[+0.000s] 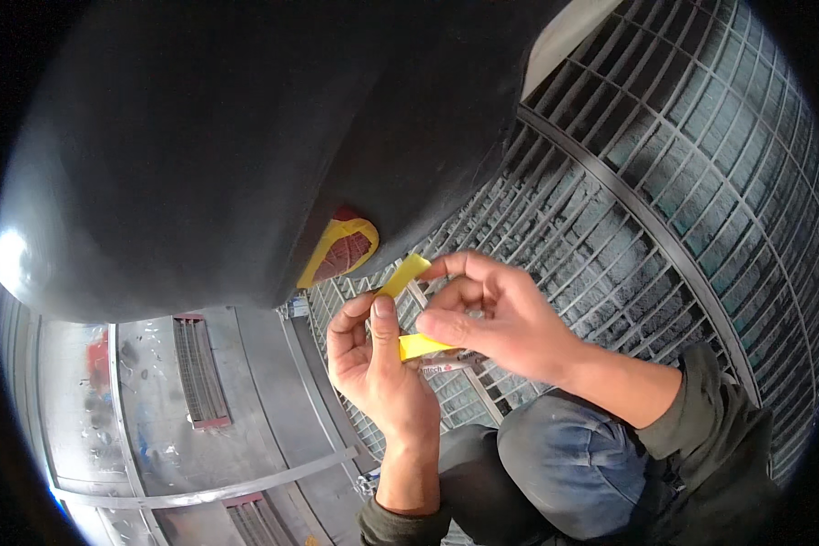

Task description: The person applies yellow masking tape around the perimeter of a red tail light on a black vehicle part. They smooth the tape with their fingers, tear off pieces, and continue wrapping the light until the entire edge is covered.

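My left hand (384, 369) pinches yellow masking tape (403, 276) between thumb and fingers. Close beside it, my right hand (491, 314) grips the tape too, its fingertips at the upper piece's end and its thumb at a lower piece (419, 346). Whether both pieces belong to one strip, I cannot tell. Just above my hands, a reddish-brown patch (348, 252) edged with yellow tape (314, 265) sits on a large matte black curved panel (200, 164). Below the tape, a small whitish printed piece (448, 368) shows, partly hidden by my right hand.
The black panel overhangs the upper left. A metal floor grating (646, 200) with grey, dusty material under it runs down the right. At lower left stand grey wall panels (155, 382) with a slotted vent (202, 369) and a pale rail (218, 496). My bent knee (564, 464) is below.
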Motion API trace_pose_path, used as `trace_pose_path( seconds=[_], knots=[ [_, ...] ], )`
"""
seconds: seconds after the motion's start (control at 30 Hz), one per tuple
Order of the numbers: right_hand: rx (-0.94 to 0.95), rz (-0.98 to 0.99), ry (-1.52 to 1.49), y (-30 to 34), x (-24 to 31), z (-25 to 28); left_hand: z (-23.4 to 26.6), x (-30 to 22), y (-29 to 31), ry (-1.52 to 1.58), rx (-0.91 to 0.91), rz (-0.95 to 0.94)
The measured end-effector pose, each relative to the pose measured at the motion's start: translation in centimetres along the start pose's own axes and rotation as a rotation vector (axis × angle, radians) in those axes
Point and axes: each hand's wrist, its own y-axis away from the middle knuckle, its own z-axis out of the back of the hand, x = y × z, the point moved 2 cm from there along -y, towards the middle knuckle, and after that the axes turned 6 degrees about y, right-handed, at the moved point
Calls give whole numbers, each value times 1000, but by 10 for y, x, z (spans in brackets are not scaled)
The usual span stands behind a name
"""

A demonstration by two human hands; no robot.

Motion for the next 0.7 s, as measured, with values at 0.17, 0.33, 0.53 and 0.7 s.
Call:
trace_pose_path(
  seconds=[0.17,0.33,0.53,0.7],
  knots=[
    [-123,262,377,-26,-2,3,5,0,-6,16,32,-27],
    [-222,466,588,-34,12,1,8,-6,-18,-327,160,-164],
    [-290,556,487,-39,10,-15,4,-25,-24,-523,161,-368],
    [-324,731,472,-52,19,-10,20,-36,-34,-787,201,-491]
  ],
)
